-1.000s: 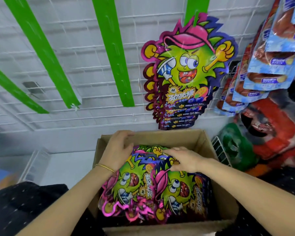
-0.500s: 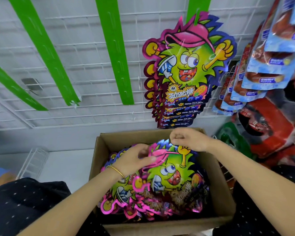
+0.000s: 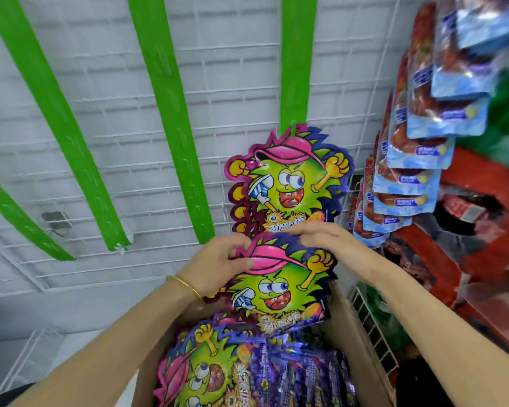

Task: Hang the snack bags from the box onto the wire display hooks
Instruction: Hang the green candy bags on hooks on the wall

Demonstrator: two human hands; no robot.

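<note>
The cardboard box (image 3: 350, 356) now sits below the grip, with one durian-character snack bag (image 3: 276, 289) lifted clear of it (more remain inside). The hung bags (image 3: 291, 183) are just above. The left hand (image 3: 215, 265) pinches the bag's cap edge and the right hand (image 3: 321, 239) its top, so hooking likely comes next.

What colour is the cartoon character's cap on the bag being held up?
Pink; the head view shows it on the held snack bag.

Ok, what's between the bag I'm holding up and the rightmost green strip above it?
In the head view, matching snack bags already hanging from that green strip, just above the held bag.
</note>
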